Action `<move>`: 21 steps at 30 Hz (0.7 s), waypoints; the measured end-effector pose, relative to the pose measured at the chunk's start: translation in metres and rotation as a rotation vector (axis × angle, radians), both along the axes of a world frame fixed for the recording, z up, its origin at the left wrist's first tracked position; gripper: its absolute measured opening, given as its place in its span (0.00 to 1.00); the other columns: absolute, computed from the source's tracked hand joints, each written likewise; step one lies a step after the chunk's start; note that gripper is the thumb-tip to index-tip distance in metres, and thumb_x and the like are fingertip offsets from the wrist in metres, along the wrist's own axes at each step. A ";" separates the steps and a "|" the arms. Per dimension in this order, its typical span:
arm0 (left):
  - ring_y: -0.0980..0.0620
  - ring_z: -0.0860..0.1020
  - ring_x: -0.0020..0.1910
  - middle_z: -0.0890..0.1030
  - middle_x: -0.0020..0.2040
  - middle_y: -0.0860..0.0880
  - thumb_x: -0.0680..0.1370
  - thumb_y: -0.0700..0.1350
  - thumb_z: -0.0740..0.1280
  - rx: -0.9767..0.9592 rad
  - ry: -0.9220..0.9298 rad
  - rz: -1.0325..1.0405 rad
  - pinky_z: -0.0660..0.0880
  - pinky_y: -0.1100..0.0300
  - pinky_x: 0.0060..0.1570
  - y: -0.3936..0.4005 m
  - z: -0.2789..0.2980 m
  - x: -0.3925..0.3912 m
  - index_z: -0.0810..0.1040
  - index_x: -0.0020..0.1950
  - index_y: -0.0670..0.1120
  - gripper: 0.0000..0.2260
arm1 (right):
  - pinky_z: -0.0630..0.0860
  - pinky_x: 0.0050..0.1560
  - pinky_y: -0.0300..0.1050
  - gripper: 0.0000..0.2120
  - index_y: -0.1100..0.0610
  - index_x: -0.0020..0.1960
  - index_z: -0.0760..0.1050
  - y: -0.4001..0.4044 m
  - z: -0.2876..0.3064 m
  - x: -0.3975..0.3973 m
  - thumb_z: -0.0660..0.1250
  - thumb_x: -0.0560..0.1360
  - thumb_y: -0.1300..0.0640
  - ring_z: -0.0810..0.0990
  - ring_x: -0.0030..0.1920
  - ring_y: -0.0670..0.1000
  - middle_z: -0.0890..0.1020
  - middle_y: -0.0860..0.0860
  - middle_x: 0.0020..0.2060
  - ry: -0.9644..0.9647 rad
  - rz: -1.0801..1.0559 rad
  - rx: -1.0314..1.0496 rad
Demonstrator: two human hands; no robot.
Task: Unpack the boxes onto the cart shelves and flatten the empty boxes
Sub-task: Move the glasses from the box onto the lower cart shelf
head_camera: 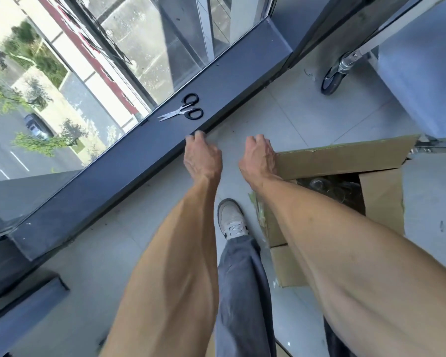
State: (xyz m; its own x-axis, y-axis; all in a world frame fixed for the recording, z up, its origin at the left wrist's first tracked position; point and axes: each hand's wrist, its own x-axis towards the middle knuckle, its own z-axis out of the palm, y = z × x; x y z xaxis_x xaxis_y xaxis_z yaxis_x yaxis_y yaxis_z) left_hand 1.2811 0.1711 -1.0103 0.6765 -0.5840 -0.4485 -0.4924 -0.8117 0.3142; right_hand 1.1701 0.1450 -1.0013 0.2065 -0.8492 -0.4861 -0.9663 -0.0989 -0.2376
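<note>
An open cardboard box (345,161) sits on the tiled floor at the right, its flaps folded out. Dark, glassy items (330,186) show inside it. My right hand (258,158) is at the left end of the far flap, fingers curled down over the flap's corner. My left hand (202,155) hovers beside it, at the edge of the dark window sill (139,161). Its fingers are curled and nothing shows in them. A cart's caster wheel (332,81) and metal frame stand at the upper right.
Black-handled scissors (184,110) lie on the sill, just beyond my left hand. A large window runs along the left. My shoe (231,219) and trouser leg stand between the sill and the box. A blue-grey panel (422,73) rises beside the cart.
</note>
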 end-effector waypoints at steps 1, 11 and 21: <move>0.43 0.78 0.49 0.78 0.54 0.44 0.78 0.39 0.59 -0.011 0.007 -0.078 0.71 0.54 0.48 0.008 0.007 -0.019 0.78 0.59 0.44 0.13 | 0.64 0.48 0.46 0.10 0.62 0.54 0.73 0.001 0.010 -0.016 0.58 0.74 0.66 0.71 0.54 0.58 0.74 0.59 0.53 -0.030 -0.006 -0.065; 0.37 0.79 0.46 0.83 0.46 0.40 0.76 0.46 0.62 0.067 0.254 -0.637 0.67 0.55 0.39 0.044 0.015 -0.221 0.78 0.48 0.45 0.08 | 0.76 0.48 0.47 0.11 0.59 0.54 0.81 0.017 0.019 -0.197 0.63 0.77 0.59 0.82 0.54 0.60 0.83 0.58 0.53 0.347 0.022 0.266; 0.48 0.77 0.55 0.83 0.51 0.48 0.76 0.49 0.66 0.670 -0.117 -1.019 0.66 0.51 0.59 0.090 -0.014 -0.325 0.81 0.53 0.49 0.09 | 0.59 0.68 0.52 0.16 0.52 0.67 0.73 0.040 0.002 -0.354 0.58 0.81 0.55 0.71 0.68 0.54 0.76 0.51 0.66 0.549 0.979 0.411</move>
